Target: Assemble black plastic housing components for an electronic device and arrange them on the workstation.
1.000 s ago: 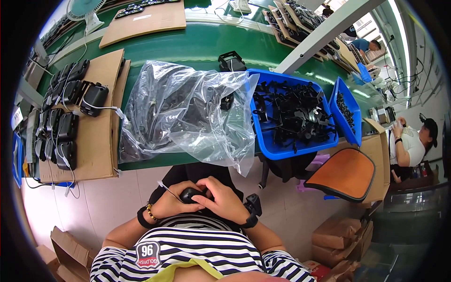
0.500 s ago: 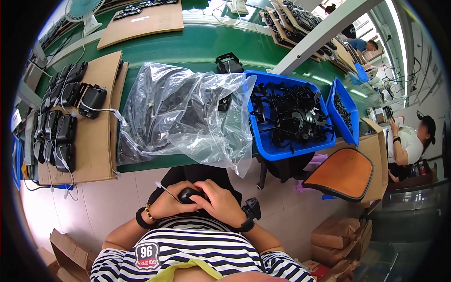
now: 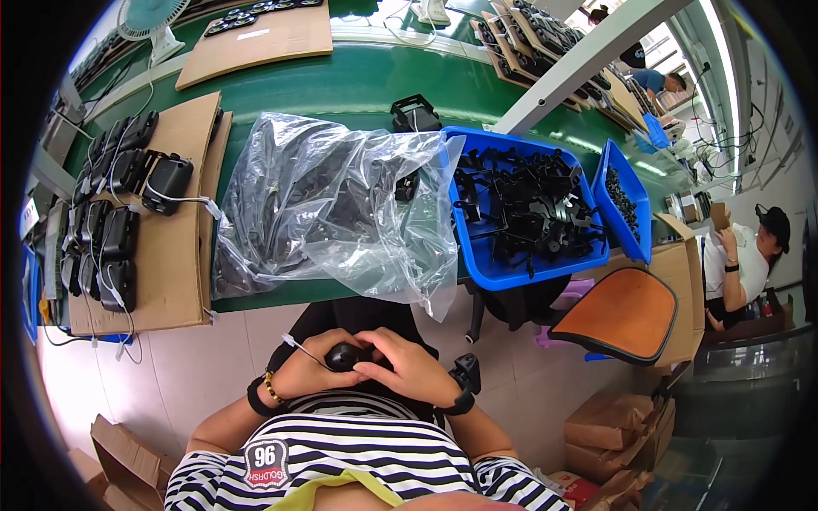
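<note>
Below the near edge of the green desk [image 3: 358,85], over the person's lap, both hands meet around a small black part [image 3: 342,356]. Left hand [image 3: 311,370], with a beaded bracelet and a dark band at the wrist, wraps its fingers around the part from the left, and a thin white cable end [image 3: 294,345] sticks out up and to the left from that grip. Right hand [image 3: 409,368], wearing a black wrist strap, is curled over the part from the right, its fingers pressing on the top; both hands are clamped on the same piece and touching each other.

On the desk just above, a crumpled clear plastic bag [image 3: 332,200] holding dark parts hangs a little over the near edge. Touching its right side stands a large blue bin [image 3: 477,268] full of black plastic pieces, and a smaller blue bin [image 3: 626,183] of small black bits stands just beside that, toward the right end. At the left end, a brown cardboard sheet [image 3: 175,255] carries rows of black devices with white cables [image 3: 111,221]. An orange chair seat [image 3: 626,313] stands on the floor to the right, below the bins, and another person [image 3: 741,255] sits at the far right.
</note>
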`<state>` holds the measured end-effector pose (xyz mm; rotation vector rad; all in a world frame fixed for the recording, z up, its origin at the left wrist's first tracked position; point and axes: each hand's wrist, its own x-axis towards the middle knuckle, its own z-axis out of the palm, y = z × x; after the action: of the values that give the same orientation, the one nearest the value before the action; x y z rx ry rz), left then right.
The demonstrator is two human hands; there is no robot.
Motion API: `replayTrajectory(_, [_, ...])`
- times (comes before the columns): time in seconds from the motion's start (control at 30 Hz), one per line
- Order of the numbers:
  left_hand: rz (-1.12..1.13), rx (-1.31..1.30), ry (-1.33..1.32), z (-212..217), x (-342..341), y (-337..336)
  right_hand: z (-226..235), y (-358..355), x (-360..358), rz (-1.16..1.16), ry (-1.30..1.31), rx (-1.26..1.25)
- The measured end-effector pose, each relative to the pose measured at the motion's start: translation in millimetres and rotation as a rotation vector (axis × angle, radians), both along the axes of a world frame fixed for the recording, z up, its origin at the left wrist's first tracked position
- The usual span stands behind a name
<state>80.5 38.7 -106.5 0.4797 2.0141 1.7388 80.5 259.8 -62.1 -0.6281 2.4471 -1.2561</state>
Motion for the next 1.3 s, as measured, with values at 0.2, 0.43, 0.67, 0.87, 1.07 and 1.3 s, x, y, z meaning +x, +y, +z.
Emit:
replayTrajectory(0.2, [0.015, 0.01, 0.024, 1, 0, 4, -8, -4, 3, -0.041, 0.026, -0.005])
replayTrajectory(0.43, [0.013, 0.002, 0.024, 3, -4, 0, -8, 5, -6, 0.018, -0.026, -0.123])
replayTrajectory(0.67, [0.032, 0.042, -0.012, -2, -4, 0, -7, -2, -2, -0.052, -0.027, -0.099])
replayTrajectory(0.87, [0.008, 0.042, 0.028, -1, -4, 2, -4, 0, -5, -0.039, -0.049, -0.056])
replayTrajectory(1.07, [0.009, 0.008, 0.052, 1, -7, -1, -4, 4, -8, -0.002, -0.078, -0.107])
replayTrajectory(1.3, [0.027, -0.004, 0.124, 2, -5, 5, -11, -6, -4, -0.06, 0.011, 0.024])
